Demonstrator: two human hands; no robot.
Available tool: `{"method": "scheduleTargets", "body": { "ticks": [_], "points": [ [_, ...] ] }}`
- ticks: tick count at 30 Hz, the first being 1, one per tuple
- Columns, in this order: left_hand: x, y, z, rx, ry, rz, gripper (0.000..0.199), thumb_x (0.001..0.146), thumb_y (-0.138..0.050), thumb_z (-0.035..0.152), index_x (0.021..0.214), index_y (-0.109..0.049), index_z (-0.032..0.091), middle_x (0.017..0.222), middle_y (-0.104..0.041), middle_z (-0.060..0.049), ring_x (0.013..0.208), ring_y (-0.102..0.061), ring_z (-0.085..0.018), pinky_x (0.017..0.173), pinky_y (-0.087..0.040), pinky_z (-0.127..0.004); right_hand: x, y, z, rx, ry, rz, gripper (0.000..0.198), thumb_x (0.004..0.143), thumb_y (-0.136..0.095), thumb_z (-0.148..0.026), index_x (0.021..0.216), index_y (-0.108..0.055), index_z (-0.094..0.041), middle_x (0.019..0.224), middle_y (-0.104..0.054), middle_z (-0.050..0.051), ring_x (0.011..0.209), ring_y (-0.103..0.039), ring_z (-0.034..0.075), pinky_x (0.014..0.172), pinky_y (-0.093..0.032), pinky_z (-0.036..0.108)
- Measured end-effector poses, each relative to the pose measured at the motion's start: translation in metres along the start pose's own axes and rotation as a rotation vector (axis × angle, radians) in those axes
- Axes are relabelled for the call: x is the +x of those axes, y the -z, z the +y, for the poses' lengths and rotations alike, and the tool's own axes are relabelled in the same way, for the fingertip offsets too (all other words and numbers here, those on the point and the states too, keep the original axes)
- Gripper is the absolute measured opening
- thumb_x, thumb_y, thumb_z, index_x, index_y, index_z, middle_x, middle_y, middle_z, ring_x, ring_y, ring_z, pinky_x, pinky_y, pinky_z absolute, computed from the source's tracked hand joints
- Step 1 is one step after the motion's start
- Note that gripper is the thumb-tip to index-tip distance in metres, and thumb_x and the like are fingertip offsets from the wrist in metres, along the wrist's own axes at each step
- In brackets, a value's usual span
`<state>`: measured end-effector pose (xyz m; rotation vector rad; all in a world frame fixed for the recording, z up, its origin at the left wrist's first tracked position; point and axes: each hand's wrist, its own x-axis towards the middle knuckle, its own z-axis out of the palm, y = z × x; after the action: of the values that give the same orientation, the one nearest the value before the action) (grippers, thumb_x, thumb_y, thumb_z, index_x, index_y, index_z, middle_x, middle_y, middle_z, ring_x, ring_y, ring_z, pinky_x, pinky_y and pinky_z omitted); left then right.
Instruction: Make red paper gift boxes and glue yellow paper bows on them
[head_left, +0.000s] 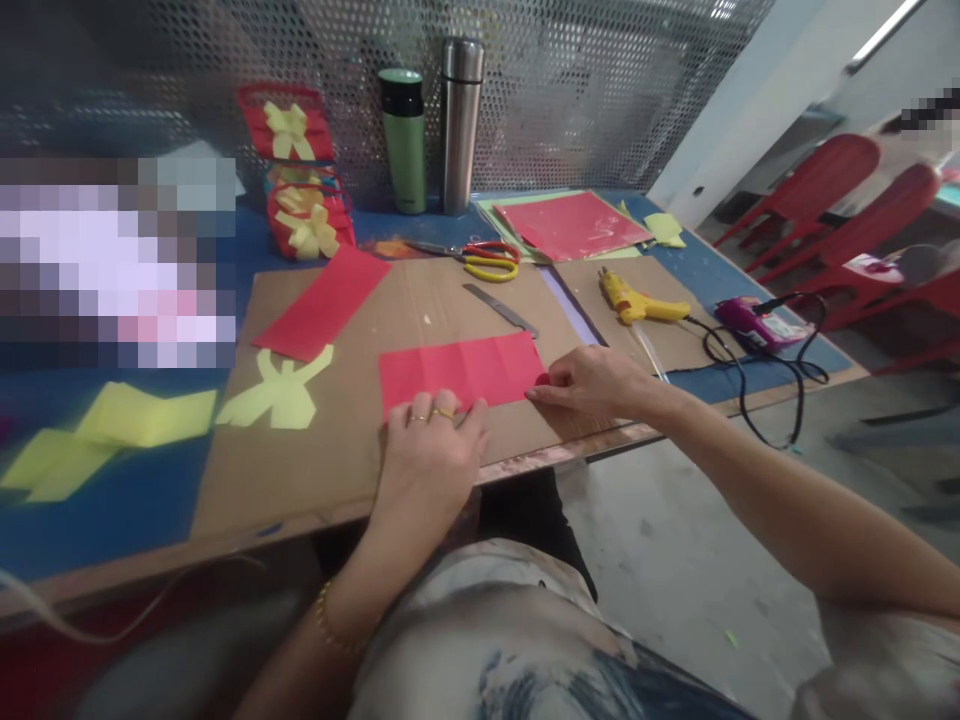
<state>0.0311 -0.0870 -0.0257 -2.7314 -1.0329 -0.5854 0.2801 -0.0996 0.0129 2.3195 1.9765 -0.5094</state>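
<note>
Head view: a creased red strip [466,366] is laid on cardboard [345,460] toward the near edge of the bench [150,525], held flat under the open, loosely spread left hand [435,440], while its right end is pinched in the curled right hand [583,383]. A blade [495,306] is seen just beyond, with scissors [458,251] farther off. To the right a glue gun [643,306] is set down; to the left, a yellow cutout [281,395].
</note>
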Motion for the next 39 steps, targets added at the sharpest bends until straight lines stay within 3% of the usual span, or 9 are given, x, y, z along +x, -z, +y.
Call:
{"method": "scheduleTargets", "body": {
  "ticks": [8, 15, 17, 19, 22, 25, 27, 31, 39],
  "points": [
    [0.0, 0.0, -0.002, -0.011, -0.024, 0.02, 0.027, 0.102, -0.06, 0.033, 0.122, -0.075, 0.024, 0.101, -0.067, -0.011, 0.092, -0.054, -0.029, 0.08, -0.039, -0.044, 0.0, 0.001, 0.017, 0.115, 0.079, -0.023, 0.045, 0.089, -0.058, -0.05, 0.054, -0.052, -0.022, 0.051, -0.047, -0.002, 0.053, -0.042, 0.012, 0.055, -0.03, 0.03],
    [0.0, 0.0, 0.0, -0.006, 0.002, 0.009, 0.025, 0.102, -0.061, 0.034, 0.12, -0.075, 0.024, 0.101, -0.067, -0.011, 0.092, -0.054, -0.029, 0.078, -0.039, -0.044, -0.005, 0.007, 0.03, 0.217, 0.026, -0.067, 0.047, 0.088, -0.056, -0.05, 0.05, -0.051, -0.024, 0.045, -0.053, 0.0, 0.048, -0.048, 0.013, 0.053, -0.035, 0.029],
    [0.0, -0.001, 0.0, -0.01, 0.008, 0.008, 0.025, 0.102, -0.061, 0.034, 0.119, -0.075, 0.025, 0.101, -0.067, -0.011, 0.092, -0.054, -0.029, 0.079, -0.039, -0.043, -0.01, 0.007, 0.033, 0.184, 0.001, 0.008, 0.048, 0.089, -0.055, -0.049, 0.05, -0.049, -0.023, 0.045, -0.051, 0.0, 0.048, -0.045, 0.013, 0.052, -0.033, 0.029],
    [0.0, -0.001, 0.0, -0.012, 0.012, -0.001, 0.024, 0.101, -0.061, 0.034, 0.119, -0.075, 0.025, 0.101, -0.067, -0.011, 0.092, -0.054, -0.029, 0.08, -0.039, -0.044, -0.016, 0.004, 0.028, 0.15, 0.025, 0.207, 0.045, 0.092, -0.055, -0.045, 0.053, -0.048, -0.023, 0.048, -0.049, -0.001, 0.05, -0.041, 0.012, 0.052, -0.029, 0.03],
    [0.0, -0.001, 0.001, -0.005, 0.006, -0.005, 0.025, 0.101, -0.061, 0.033, 0.121, -0.074, 0.024, 0.103, -0.067, -0.011, 0.094, -0.054, -0.03, 0.081, -0.039, -0.044, -0.025, -0.008, 0.006, 0.191, 0.282, 0.5, 0.035, 0.1, -0.049, -0.036, 0.07, -0.06, -0.022, 0.07, -0.06, 0.003, 0.063, -0.049, 0.014, 0.061, -0.035, 0.03],
    [-0.001, 0.0, 0.001, 0.014, -0.002, 0.002, 0.026, 0.102, -0.06, 0.032, 0.122, -0.074, 0.024, 0.101, -0.067, -0.01, 0.093, -0.054, -0.029, 0.081, -0.039, -0.044, -0.027, -0.031, -0.018, 0.191, 0.613, 0.542, 0.033, 0.106, -0.042, -0.027, 0.089, -0.069, -0.02, 0.09, -0.065, 0.009, 0.083, -0.056, 0.02, 0.076, -0.043, 0.033],
    [-0.001, 0.001, 0.002, 0.026, -0.002, 0.001, 0.025, 0.103, -0.06, 0.032, 0.121, -0.074, 0.024, 0.099, -0.067, -0.01, 0.091, -0.055, -0.029, 0.079, -0.039, -0.043, -0.025, -0.046, -0.027, 0.115, 0.694, 0.555, 0.032, 0.107, -0.042, -0.024, 0.094, -0.07, -0.019, 0.091, -0.064, 0.01, 0.085, -0.053, 0.021, 0.078, -0.041, 0.035],
    [0.0, 0.004, 0.004, 0.045, 0.007, -0.019, 0.024, 0.103, -0.06, 0.033, 0.12, -0.074, 0.025, 0.101, -0.068, -0.009, 0.092, -0.057, -0.028, 0.079, -0.04, -0.042, -0.021, -0.062, -0.027, 0.028, 0.706, 0.609, 0.031, 0.107, -0.043, -0.023, 0.092, -0.07, -0.018, 0.087, -0.061, 0.009, 0.078, -0.045, 0.021, 0.073, -0.035, 0.035],
    [-0.017, 0.013, -0.003, 0.082, 0.019, 0.002, 0.027, 0.102, -0.061, 0.027, 0.125, -0.071, 0.017, 0.114, -0.074, -0.011, 0.1, -0.063, -0.026, 0.089, -0.041, -0.044, -0.023, -0.062, -0.027, -0.034, 0.685, 0.702, 0.03, 0.107, -0.047, -0.027, 0.09, -0.071, -0.019, 0.083, -0.063, 0.007, 0.079, -0.045, 0.021, 0.072, -0.031, 0.035]
  ]
}}
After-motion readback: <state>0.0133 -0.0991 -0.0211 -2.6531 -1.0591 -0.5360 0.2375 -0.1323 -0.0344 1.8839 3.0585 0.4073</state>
